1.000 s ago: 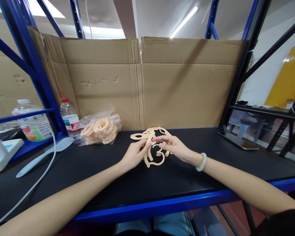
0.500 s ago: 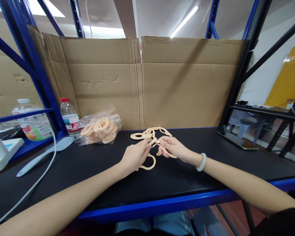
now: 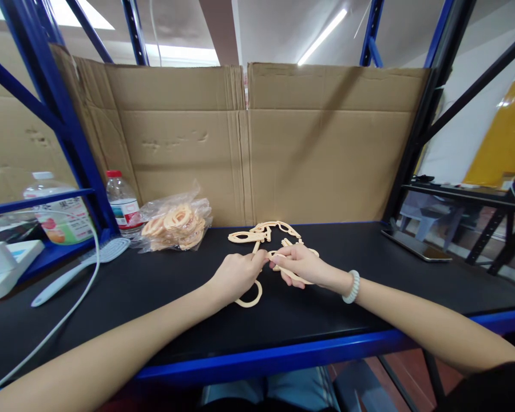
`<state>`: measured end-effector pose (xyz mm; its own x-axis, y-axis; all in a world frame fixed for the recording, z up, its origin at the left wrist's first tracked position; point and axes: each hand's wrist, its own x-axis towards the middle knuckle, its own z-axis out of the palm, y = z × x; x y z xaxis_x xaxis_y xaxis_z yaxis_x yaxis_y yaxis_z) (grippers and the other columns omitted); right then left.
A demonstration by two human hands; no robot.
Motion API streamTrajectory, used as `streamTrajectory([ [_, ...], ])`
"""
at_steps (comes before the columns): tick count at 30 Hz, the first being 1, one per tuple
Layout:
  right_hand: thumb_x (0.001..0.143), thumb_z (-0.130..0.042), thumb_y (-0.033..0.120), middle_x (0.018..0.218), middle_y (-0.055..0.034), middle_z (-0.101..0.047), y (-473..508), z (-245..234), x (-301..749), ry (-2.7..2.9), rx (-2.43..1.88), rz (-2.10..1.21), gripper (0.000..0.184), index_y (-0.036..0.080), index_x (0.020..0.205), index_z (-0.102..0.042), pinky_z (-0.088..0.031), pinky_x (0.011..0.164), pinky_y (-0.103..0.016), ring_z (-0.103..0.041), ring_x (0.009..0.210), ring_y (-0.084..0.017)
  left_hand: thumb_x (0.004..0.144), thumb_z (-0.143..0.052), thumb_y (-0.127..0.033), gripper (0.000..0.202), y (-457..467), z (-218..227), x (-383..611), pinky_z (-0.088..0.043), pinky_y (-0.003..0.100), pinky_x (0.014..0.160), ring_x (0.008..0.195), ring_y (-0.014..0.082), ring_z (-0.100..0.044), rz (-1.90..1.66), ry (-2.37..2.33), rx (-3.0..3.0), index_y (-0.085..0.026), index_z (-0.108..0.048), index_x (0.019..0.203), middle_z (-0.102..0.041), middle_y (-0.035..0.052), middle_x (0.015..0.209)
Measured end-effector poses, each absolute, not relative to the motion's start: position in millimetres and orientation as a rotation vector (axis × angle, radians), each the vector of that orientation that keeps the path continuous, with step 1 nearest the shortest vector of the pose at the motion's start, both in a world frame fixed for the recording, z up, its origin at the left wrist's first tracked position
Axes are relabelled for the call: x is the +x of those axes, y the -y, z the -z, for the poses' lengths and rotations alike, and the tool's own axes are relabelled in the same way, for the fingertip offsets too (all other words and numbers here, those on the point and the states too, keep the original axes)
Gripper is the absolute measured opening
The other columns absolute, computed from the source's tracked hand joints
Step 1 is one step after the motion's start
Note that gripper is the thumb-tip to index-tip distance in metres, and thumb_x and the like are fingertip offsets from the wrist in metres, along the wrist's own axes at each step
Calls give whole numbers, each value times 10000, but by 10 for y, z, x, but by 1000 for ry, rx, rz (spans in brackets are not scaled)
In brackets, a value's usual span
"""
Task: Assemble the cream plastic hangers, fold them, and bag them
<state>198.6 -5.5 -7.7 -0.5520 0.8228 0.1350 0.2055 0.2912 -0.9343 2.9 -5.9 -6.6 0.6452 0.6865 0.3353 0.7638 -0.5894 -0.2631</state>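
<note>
My left hand [image 3: 237,276] is closed, its thumb and fingers pinching a thin cream-coloured piece. From under that hand a cream ring-shaped loop [image 3: 257,296] sticks out. Close beside it my right hand [image 3: 301,264] is closed around a long, curved cream strip [image 3: 295,277], and the fingertips of both hands meet. Whether the parts are joined there is hidden by the fingers. Just beyond, on the black tabletop, lie more cream pieces: an oval loop [image 3: 242,236] at left and a curved frame [image 3: 278,225] behind.
A clear plastic bag of cream rings [image 3: 178,224] sits at back left, next to a red-capped bottle [image 3: 123,201]. Further left are a grey slotted spatula [image 3: 83,266], a white cable [image 3: 75,306] and a larger bottle [image 3: 60,212]. A phone-like slab [image 3: 416,246] lies at right; cardboard [image 3: 326,149] stands behind.
Both hands have shifted slightly nearer me, and their fingertips are closer together. The loop below my left hand has moved down and left. More cream pieces show behind my right hand.
</note>
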Motion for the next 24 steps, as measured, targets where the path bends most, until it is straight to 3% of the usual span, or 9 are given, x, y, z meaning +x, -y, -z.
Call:
streamTrajectory([
  [7,891,-450,392,429,63,-513,80,87,1955,2026,-1009,-1045,299,153,737,-542,-326,374,-185,-422,284,-53,925,-378,-179,186,73,43,31,-453,280,542,693,253,-681,270,1205,-2545,-165,-517,1047,-699,64,816],
  [13,916,-447,355,492,38,-514,121,100,1977,2183,-914,-482,337,170,644,-521,-363,484,-212,-444,397,-67,959,-279,-258,317,16,78,36,-416,245,567,592,182,-636,562,1394,-2671,-166,-575,896,-651,43,677],
  [16,929,-438,375,550,23,-535,86,-17,2065,2166,-848,-507,332,170,720,-595,-384,502,-220,-484,457,-85,958,-257,-316,374,-19,53,19,-394,242,568,570,168,-608,790,1466,-2695,-178,-590,856,-613,18,618],
  [20,858,-574,392,861,-53,-586,-86,-246,2339,2148,-702,-321,247,186,841,-709,-438,639,-265,-553,758,-146,925,-309,-394,377,-73,3,-32,-391,237,518,474,154,-564,1024,1669,-2746,-192,-609,821,-566,-19,507],
  [24,839,-609,337,830,-47,-596,-337,-315,2651,2289,-761,-267,199,194,891,-738,-427,607,-266,-531,683,-127,887,-363,-439,361,-137,-16,-61,-343,206,382,339,117,-473,1268,1953,-2877,-162,-590,839,-598,-16,487],
])
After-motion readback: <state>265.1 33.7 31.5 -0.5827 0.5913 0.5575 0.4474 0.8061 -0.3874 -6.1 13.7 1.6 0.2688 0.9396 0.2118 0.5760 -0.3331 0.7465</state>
